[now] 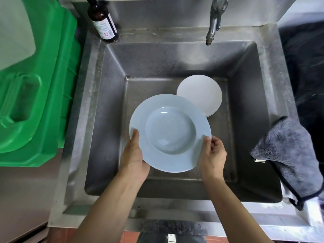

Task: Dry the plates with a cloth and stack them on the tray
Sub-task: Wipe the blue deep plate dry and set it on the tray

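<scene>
a stainless steel sink (249, 71) fills the centre of the frame, with a tap (214, 21) at the upper right, a brown bottle (103, 20) on the rim at the upper left, and a green plastic bin (40, 95) along the left edge. held above the basin, in the lower centre of the frame, is a pale blue deep plate (170, 132), face up and slightly tilted. the left hand (135, 160) grips its lower-left rim, thumb on the upper face and fingers hidden beneath; the right hand (213, 153) pinches the right rim between thumb and curled fingers. a white plate (199, 93) rests against the basin's rear right, partly overlapped in view by the blue one; whether more than one plate lies there cannot be told. the grey cloth (287, 151) hangs over the sink's right rim at the right of the frame, well apart from both hands and untouched. no tray is in view, so no stacked plates can be confirmed. judged from this, the task is at an early stage: a plate has been lifted, but wiping has not yet begun, and drying and stacking of both visible plates remain.
</scene>
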Demonstrator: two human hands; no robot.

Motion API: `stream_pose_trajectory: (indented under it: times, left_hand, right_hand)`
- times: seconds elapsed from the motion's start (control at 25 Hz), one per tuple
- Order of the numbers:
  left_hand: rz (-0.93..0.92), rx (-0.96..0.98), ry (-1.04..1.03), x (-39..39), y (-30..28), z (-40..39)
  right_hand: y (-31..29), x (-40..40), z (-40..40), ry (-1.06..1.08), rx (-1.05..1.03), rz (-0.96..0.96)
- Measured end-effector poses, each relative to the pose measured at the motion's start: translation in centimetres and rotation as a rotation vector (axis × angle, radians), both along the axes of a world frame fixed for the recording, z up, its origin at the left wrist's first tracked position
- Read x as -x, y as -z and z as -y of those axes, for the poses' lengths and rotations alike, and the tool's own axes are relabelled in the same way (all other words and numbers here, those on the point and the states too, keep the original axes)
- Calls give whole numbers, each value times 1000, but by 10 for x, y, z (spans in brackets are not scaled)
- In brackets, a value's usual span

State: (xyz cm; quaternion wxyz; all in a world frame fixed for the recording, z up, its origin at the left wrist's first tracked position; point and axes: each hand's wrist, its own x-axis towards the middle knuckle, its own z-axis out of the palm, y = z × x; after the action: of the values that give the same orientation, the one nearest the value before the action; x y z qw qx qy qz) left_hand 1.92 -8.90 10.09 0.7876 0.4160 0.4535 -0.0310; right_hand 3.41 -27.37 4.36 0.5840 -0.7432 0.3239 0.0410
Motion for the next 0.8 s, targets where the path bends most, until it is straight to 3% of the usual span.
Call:
stream_pose_trajectory:
  times: [0.08,0.24,0.44,0.64,0.8]
  left_hand:
    - [-27,19,2,-3,-9,8]
    - [96,-2,116,-14,-21,11]
    - [69,-37,159,-25,-27,16]
    - [-6,-110,145,-32,-39,27]
    - [-3,-128,168,-34,-48,39]
  right_hand:
    - [-6,0,0,25,-1,31]
    - [-17,3,2,51,29,57]
    - [-29,4,16,-19,74,11]
    - [-46,-2,50,-226,271,-39]
    - [-56,-6,88,-231,622,166]
